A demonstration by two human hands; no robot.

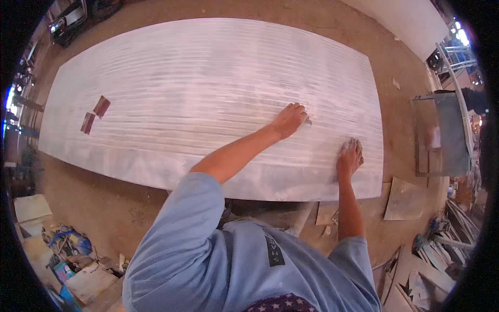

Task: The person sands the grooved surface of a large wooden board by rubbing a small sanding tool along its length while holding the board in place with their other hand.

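Note:
A long white panel [171,104] with many fine parallel ridges and grey, dusty patches lies across the view. My left hand [289,121] presses on its ridged face, right of the middle, fingers curled over a small piece of sandpaper [309,121]. Only a dark edge of that piece shows beyond the fingers. Close to the panel's right end, my right hand [350,156] rests on the surface with fingers stretched out and whitish dust on them. Two reddish-brown sandpaper pieces [102,106] lie near the left end, one just below the other.
Brown floor [140,208] surrounds the raised panel. A grey metal frame [441,135] stands on the right, with a flat board [404,199] on the floor below it. Scrap strips [436,255] pile up at lower right; boxes and clutter [73,255] fill the lower left.

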